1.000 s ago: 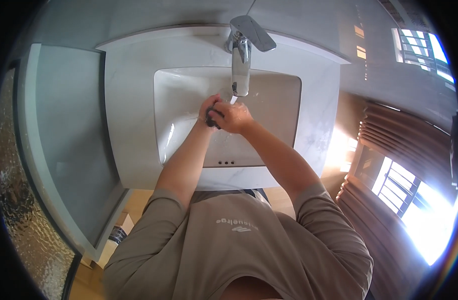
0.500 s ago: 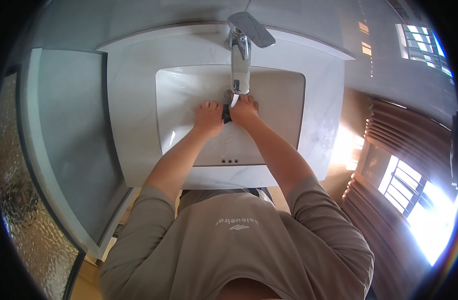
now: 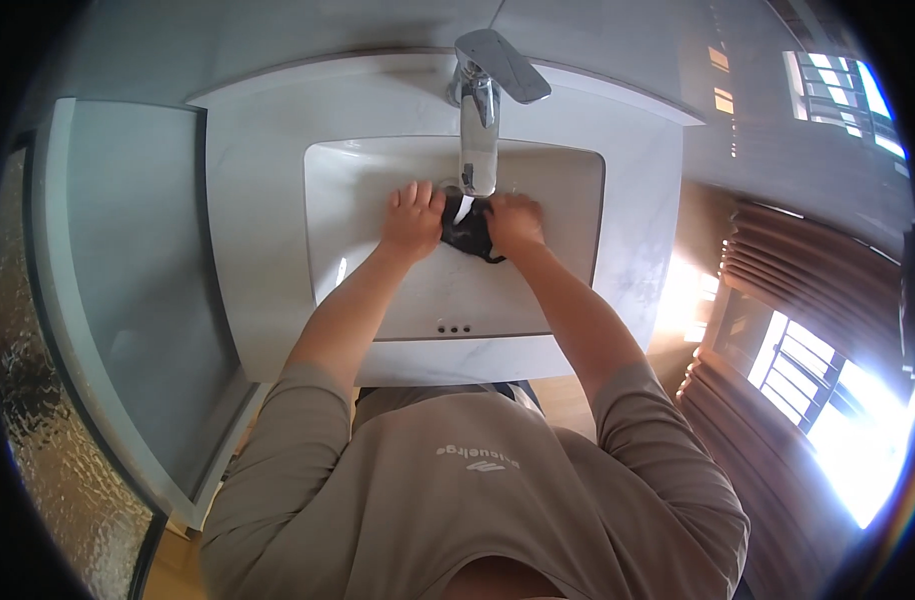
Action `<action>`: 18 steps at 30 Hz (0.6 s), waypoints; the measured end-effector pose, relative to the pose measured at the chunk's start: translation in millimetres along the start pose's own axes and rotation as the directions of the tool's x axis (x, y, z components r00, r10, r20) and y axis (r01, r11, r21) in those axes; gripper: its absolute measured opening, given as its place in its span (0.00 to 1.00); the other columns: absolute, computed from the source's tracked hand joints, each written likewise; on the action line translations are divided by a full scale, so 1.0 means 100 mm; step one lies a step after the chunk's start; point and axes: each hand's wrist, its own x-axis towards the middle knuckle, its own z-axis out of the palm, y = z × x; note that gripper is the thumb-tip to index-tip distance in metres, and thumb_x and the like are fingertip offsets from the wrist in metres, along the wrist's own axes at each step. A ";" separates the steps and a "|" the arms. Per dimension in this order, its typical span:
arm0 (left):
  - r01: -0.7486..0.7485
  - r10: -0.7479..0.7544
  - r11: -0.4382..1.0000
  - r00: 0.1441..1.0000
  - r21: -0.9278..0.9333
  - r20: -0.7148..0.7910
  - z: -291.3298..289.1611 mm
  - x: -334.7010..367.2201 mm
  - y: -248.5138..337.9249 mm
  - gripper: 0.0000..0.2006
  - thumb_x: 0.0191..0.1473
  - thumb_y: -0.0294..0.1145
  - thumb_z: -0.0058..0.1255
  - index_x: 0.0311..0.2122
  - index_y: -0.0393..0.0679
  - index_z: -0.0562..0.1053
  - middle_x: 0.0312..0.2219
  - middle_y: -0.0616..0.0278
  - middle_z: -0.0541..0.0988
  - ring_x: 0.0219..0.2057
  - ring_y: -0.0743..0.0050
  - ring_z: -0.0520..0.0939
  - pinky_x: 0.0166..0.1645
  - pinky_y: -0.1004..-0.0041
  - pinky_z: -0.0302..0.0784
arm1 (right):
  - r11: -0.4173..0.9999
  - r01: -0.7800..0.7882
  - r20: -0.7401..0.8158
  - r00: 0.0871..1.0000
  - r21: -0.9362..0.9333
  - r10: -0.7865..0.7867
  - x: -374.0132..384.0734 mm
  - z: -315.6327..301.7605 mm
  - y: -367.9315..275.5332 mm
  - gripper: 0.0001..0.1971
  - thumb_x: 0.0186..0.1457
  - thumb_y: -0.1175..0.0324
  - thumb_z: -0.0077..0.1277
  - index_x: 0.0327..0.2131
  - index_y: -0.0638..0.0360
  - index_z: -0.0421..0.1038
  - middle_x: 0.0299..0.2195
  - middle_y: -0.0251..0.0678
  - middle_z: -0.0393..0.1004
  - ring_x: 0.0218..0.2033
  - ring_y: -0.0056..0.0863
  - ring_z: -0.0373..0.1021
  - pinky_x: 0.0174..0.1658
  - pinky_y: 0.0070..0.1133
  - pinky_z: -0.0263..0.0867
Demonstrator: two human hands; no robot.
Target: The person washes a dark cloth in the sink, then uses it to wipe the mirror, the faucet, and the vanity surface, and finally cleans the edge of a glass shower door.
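A black piece of cloth (image 3: 468,238) is stretched between my two hands inside the white sink (image 3: 378,310), under the spout of the chrome faucet (image 3: 480,140). White running water (image 3: 465,208) falls onto it. My left hand (image 3: 413,222) is closed on the cloth's left edge, fingers pointing toward the back of the basin. On the opposite edge my right hand (image 3: 518,225) grips it, with the fingers curled. A thin dark strip pokes out at the cloth's lower right. What the fingertips hold underneath is hidden.
A pale marbled countertop (image 3: 643,210) surrounds the sink. To the left stands a grey panel (image 3: 138,250) in a light frame, beside textured glass (image 3: 63,420). Brown curtains (image 3: 808,265) and a bright barred window (image 3: 798,370) are on the right.
My right hand has moved to the right, away from the left hand. The cloth is now spread wider between them, with more of it showing.
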 end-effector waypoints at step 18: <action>0.190 -0.046 -0.926 0.802 -0.327 0.595 -0.07 0.12 0.09 0.14 0.56 0.43 0.48 0.39 0.42 0.73 0.32 0.59 0.79 0.32 0.62 0.80 0.41 0.61 0.75 | 0.394 0.044 0.040 0.979 0.918 -0.201 -0.16 -0.68 -0.66 0.20 0.48 0.59 0.52 0.41 0.64 0.74 0.38 0.48 0.77 0.42 0.41 0.74 0.45 0.29 0.67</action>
